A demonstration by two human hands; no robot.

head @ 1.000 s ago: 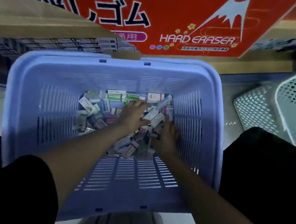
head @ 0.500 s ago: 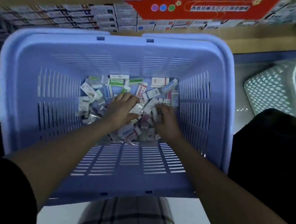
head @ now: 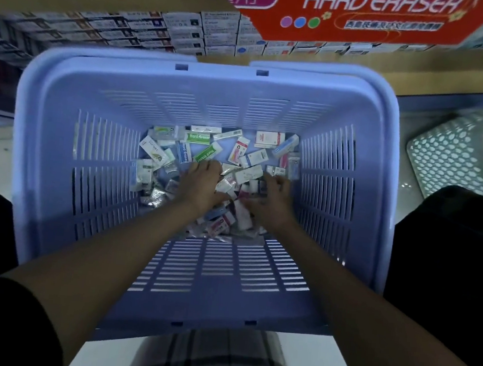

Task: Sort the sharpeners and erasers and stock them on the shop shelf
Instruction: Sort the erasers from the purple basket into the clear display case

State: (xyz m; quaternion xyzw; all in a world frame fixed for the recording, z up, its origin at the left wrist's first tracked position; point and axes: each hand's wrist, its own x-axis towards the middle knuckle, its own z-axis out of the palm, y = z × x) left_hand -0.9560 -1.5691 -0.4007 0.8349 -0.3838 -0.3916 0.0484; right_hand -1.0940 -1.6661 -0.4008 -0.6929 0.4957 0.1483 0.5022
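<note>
Looking straight down into a lilac basket [head: 47,134] with slotted walls. The stock lies in one loose heap on its floor: a pile of small packets [head: 254,157], mostly white with flashes of pink, blue and green. Two green ones read "Hard Eraser": one green packet [head: 199,138] lies flat near the far wall, and a second green packet [head: 207,153] is tilted just below it. There's a blue-banded packet [head: 183,152] beside those and a red-and-white box [head: 269,138] over at the far right corner. The rest is too small for me to tell sharpener from eraser.

My left hand [head: 201,185] is palm-down in the middle of the heap, fingers bent into it. My right hand [head: 271,199] is just beside it, not touching, knuckles up and fingertips buried. I can't tell whether either has a packet in its grip.

Beyond the basket, the shelf [head: 421,76] carries stacked boxes [head: 189,33] under a red carton [head: 368,15]. A white perforated basket [head: 449,155] sits off to the right.
</note>
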